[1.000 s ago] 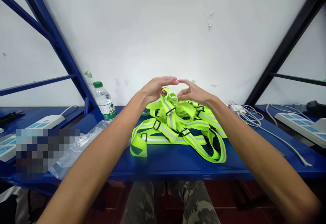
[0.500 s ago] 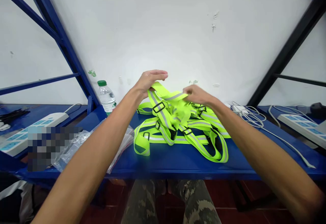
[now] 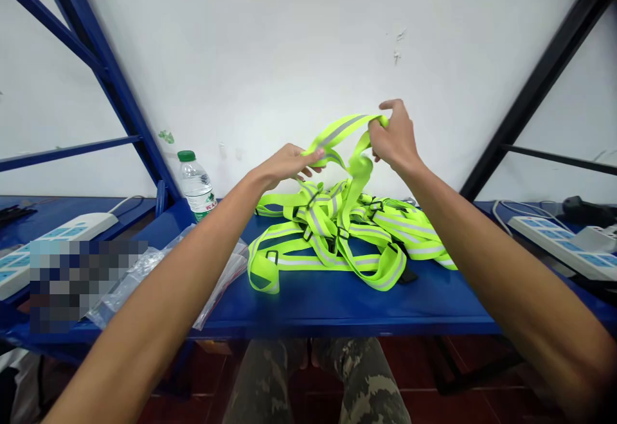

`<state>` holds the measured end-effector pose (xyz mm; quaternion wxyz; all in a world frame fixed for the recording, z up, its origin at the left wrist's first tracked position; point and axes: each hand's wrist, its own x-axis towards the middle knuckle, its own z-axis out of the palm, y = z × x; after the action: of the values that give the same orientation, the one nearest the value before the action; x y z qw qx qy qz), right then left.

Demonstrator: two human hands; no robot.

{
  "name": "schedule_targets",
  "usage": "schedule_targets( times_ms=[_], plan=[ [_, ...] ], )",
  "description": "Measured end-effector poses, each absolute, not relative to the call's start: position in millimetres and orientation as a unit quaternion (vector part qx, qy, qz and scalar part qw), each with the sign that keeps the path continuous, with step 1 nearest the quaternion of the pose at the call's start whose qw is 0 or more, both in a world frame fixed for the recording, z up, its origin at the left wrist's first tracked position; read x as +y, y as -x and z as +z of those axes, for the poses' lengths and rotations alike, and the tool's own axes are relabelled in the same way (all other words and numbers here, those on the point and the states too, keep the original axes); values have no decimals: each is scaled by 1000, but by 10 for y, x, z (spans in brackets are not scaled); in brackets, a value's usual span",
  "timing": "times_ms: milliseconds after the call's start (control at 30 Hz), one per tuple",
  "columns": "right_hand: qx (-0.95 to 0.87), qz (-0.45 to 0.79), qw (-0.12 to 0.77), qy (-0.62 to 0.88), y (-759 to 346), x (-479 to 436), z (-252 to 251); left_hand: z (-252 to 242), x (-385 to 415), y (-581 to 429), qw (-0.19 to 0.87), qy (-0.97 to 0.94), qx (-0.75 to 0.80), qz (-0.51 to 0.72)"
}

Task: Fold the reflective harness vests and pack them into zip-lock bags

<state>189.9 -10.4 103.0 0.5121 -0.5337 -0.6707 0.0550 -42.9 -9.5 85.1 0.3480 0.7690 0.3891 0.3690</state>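
Right hand (image 3: 395, 138) is raised and mostly closed, fingers curled round the top of a lifted loop of neon yellow reflective strap (image 3: 343, 130), holding it up above the pile. Left hand (image 3: 284, 164) is half open, fingers nearly straight, fingertips (image 3: 315, 153) touching the loop's other end; cannot tell if it is pinching. The loop hangs between both hands and drops down into the tangled pile of straps (image 3: 332, 234), which have silver stripes and black buckles and lie on a blue table (image 3: 337, 308). Water bottle (image 3: 195, 186) stands left of the pile, plastic bag (image 3: 224, 275) lies just beside it, and a power strip (image 3: 554, 245) with cables (image 3: 523, 209) sits to the right.
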Motion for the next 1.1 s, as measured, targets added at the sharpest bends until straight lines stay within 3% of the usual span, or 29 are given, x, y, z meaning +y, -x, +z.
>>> schedule_targets(
  times_ms=[133, 300, 433, 567, 667, 733, 833, 967, 1100],
  plan=[
    [-615, 265, 564, 483, -1764, -96, 1021, 880, -128, 327, 509, -721, 307, 357],
    [-670, 447, 490, 334, -1787, -338, 881, 951, -114, 206, 502, -660, 299, 472],
    [-700, 409, 451, 374, -1708, -403, 614, 1001, -79, 153, 476, -613, 338, 532],
    [-670, 208, 503, 505, -1562, -329, 422, 1047, -87, 150, 477, -581, 355, 556],
    [-647, 142, 542, 518, -1574, -265, 442, 1093, -112, 204, 516, -553, 330, 565],
    [-621, 173, 579, 500, -1642, -235, 520, 1118, -121, 263, 545, -535, 323, 558],
    [-572, 317, 607, 451, -1780, -220, 669, 1123, -106, 361, 577, -526, 324, 535],
    [-555, 502, 537, 390, -1983, -220, 815, 1081, -44, 473, 612, -508, 311, 521],
    [-552, 532, 488, 417, -2148, -203, 868, 1043, 30, 570, 638, -476, 292, 529]
  ],
)
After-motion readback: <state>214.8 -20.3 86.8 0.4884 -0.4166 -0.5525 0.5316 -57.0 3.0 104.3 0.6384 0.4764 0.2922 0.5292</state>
